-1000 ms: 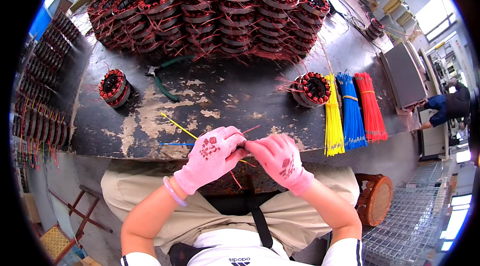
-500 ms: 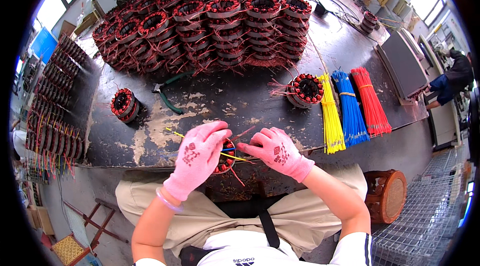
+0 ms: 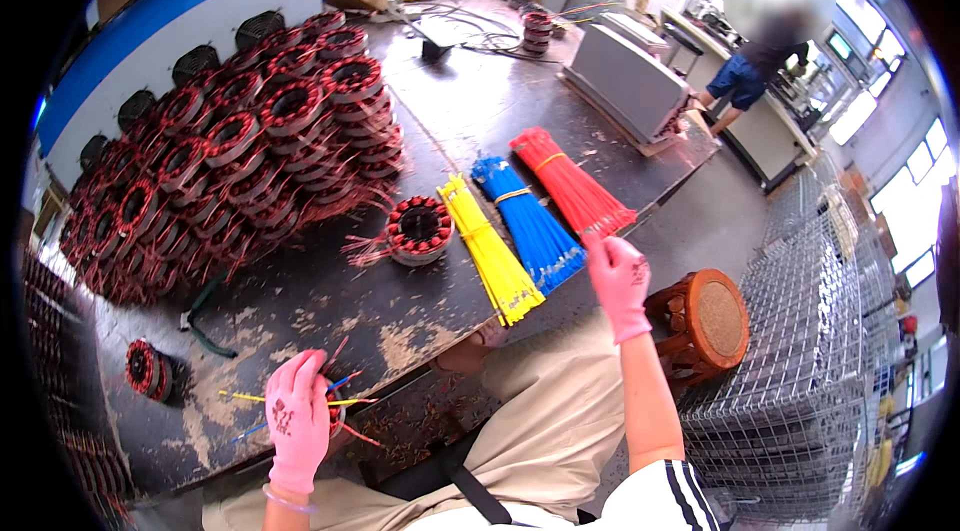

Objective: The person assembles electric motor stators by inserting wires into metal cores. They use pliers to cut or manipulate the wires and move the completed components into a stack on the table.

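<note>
In a pink glove, my left hand [image 3: 298, 421] is closed around a motor stator [image 3: 337, 417] at the table's near edge, covering much of it. Yellow and blue wires and reddish winding leads stick out from this stator. My right hand [image 3: 620, 281], gloved alike, is at the near end of a bundle of red wires [image 3: 572, 181], fingers pinched on the wire ends; how many they grip is hidden. Left of that bundle lie tied bundles of blue wires [image 3: 527, 224] and yellow wires [image 3: 489, 249]. Another stator [image 3: 418, 231] stands beside the yellow bundle.
Stacked stators [image 3: 235, 146] fill the table's far left. A single stator [image 3: 149, 371] and green-handled pliers [image 3: 208, 329] lie nearer. A grey box-like unit [image 3: 628, 81] stands far right. Beyond the edge are a wooden stool [image 3: 708, 323], wire-mesh cages [image 3: 775, 361] and a person [image 3: 765, 66].
My right hand has left the held stator and reached right to the red wire bundle. My left hand still holds the stator. The view has swung to the right.
</note>
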The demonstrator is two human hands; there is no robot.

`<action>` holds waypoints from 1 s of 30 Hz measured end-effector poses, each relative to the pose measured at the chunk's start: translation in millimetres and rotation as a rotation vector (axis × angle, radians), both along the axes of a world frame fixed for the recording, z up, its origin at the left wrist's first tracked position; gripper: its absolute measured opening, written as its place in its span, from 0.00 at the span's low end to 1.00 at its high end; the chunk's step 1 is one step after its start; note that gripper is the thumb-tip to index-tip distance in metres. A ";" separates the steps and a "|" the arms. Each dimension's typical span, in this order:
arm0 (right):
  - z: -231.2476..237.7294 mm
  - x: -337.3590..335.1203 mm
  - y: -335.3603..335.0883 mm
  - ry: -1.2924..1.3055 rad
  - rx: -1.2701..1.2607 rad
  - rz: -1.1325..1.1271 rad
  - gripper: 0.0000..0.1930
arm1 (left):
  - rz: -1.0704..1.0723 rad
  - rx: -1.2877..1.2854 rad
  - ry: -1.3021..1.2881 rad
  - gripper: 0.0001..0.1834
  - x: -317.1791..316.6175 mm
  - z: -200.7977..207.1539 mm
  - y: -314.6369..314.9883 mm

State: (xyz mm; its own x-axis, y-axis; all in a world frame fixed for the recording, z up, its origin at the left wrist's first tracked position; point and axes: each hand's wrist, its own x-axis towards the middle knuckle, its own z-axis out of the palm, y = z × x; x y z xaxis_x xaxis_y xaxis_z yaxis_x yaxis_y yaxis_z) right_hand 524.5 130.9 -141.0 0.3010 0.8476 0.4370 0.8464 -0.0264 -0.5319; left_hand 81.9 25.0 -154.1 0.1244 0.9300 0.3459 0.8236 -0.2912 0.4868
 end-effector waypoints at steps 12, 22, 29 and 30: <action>-36.3 93.0 24.1 0.557 -0.142 0.017 0.24 | 0.005 0.000 0.021 0.15 0.8 -2.1 2.0; 83.4 -64.6 -92.3 0.786 0.029 0.514 0.12 | -0.037 0.420 0.023 0.20 35.1 40.8 -1.9; 94.8 -163.3 -90.4 0.428 -0.225 1.254 0.05 | -0.273 0.800 0.310 0.13 33.6 100.2 -19.4; 80.8 -169.1 -82.4 0.490 -0.272 1.159 0.07 | -0.184 0.804 0.278 0.15 25.0 94.7 -18.2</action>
State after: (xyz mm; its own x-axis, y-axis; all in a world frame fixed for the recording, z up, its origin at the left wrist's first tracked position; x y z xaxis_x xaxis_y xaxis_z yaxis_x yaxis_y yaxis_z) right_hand 355.4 48.5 -60.2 -0.5882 0.7646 0.2636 0.1666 0.4335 -0.8856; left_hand 106.9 6.7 -59.5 0.4267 0.3735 0.8236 0.7879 -0.6007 -0.1358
